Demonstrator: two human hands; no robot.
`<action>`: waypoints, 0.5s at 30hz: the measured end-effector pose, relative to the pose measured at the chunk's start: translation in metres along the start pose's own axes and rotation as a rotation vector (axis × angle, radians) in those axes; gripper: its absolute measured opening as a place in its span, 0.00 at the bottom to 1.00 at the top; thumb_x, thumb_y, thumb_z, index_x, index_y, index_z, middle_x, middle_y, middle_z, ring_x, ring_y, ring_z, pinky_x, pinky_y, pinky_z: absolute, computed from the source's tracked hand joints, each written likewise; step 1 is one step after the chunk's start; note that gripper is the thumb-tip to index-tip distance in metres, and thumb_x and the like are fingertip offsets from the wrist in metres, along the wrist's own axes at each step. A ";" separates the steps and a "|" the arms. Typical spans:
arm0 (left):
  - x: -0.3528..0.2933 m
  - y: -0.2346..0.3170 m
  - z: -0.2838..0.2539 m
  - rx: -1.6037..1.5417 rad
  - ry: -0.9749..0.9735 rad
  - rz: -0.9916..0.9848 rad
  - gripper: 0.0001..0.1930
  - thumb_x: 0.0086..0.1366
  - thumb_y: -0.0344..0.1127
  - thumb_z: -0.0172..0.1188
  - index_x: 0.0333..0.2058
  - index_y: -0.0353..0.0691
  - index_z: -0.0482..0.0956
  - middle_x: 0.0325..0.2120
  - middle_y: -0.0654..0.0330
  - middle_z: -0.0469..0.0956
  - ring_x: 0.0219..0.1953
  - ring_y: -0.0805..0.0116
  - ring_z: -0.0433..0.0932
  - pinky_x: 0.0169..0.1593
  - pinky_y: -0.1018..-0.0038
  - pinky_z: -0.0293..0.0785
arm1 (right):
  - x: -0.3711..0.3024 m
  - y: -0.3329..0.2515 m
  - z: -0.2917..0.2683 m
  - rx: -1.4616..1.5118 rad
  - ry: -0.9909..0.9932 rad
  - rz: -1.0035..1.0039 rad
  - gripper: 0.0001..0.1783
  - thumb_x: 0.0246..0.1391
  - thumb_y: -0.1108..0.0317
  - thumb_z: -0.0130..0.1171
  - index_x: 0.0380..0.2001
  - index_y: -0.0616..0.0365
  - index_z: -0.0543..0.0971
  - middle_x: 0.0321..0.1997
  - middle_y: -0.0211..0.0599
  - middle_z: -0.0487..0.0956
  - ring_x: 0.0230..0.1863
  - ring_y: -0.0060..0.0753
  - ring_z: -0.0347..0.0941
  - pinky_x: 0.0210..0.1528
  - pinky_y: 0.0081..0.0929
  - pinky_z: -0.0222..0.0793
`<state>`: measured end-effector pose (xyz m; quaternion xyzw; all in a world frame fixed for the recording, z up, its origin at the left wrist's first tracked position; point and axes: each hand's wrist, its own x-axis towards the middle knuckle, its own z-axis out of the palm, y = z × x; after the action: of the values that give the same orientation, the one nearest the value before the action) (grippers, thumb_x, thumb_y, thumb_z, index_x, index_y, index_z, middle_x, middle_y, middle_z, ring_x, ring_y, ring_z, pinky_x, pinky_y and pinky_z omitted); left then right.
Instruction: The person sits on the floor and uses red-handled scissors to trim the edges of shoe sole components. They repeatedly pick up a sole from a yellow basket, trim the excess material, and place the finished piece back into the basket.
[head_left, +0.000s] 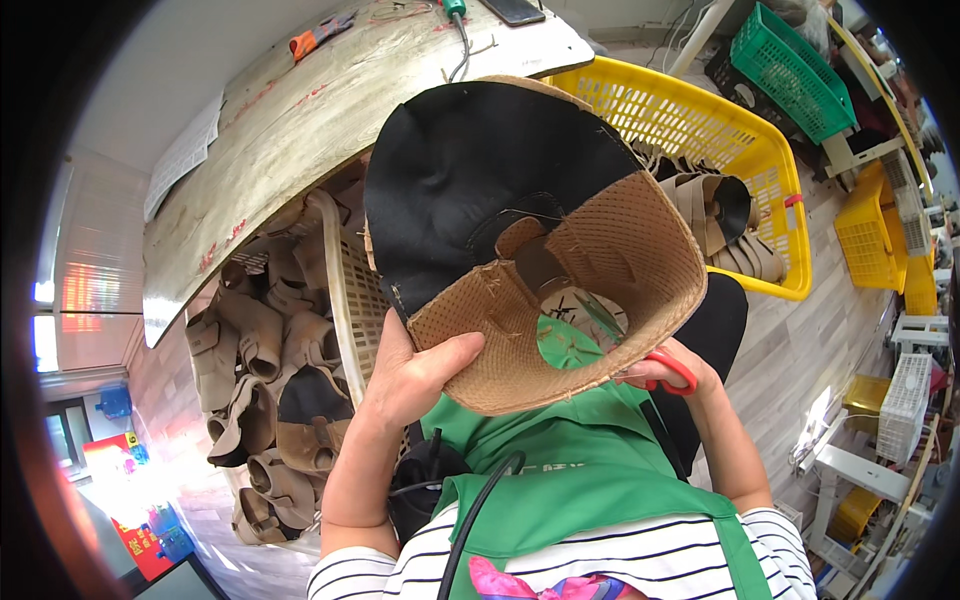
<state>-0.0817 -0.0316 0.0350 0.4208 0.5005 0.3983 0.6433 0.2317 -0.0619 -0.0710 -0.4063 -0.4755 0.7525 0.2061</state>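
Observation:
My left hand (pixel 415 370) grips a shoe upper (pixel 530 230) by its lower left edge and holds it up close to the camera. The upper is black on the outside and tan mesh inside, with cut-out openings. My right hand (pixel 680 375) sits just below the upper's right edge, its fingers through the red handles of a pair of scissors (pixel 672 366). The scissor blades are hidden behind the upper. A green apron (pixel 590 470) covers my lap beneath both hands.
A pale basket (pixel 345 290) at my left holds several brown and black shoe uppers. A yellow crate (pixel 745 150) with more uppers stands at the right. A worn grey table (pixel 300 120) lies ahead. Green and yellow crates and white racks line the far right.

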 end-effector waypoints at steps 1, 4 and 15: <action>0.000 0.000 0.001 -0.004 -0.001 0.015 0.19 0.53 0.29 0.61 0.43 0.25 0.74 0.38 0.54 0.79 0.38 0.68 0.77 0.44 0.72 0.74 | 0.000 -0.001 0.000 -0.020 0.006 0.004 0.11 0.51 0.64 0.60 0.25 0.61 0.77 0.14 0.22 0.65 0.17 0.14 0.58 0.20 0.16 0.53; -0.001 0.000 0.005 -0.015 0.001 0.038 0.18 0.53 0.28 0.61 0.43 0.26 0.74 0.38 0.54 0.79 0.38 0.68 0.77 0.44 0.72 0.74 | 0.001 -0.002 0.002 -0.105 0.083 0.003 0.10 0.50 0.66 0.60 0.21 0.61 0.77 0.12 0.22 0.65 0.16 0.14 0.58 0.19 0.16 0.53; -0.003 0.001 0.000 -0.128 -0.029 -0.008 0.19 0.53 0.25 0.62 0.45 0.29 0.73 0.38 0.56 0.78 0.39 0.69 0.77 0.44 0.73 0.74 | 0.000 0.002 0.007 0.100 0.082 -0.038 0.28 0.41 0.55 0.71 0.39 0.65 0.74 0.36 0.33 0.75 0.36 0.22 0.70 0.37 0.21 0.68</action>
<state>-0.0822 -0.0341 0.0367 0.3825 0.4664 0.4209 0.6775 0.2261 -0.0664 -0.0711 -0.4171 -0.4361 0.7540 0.2596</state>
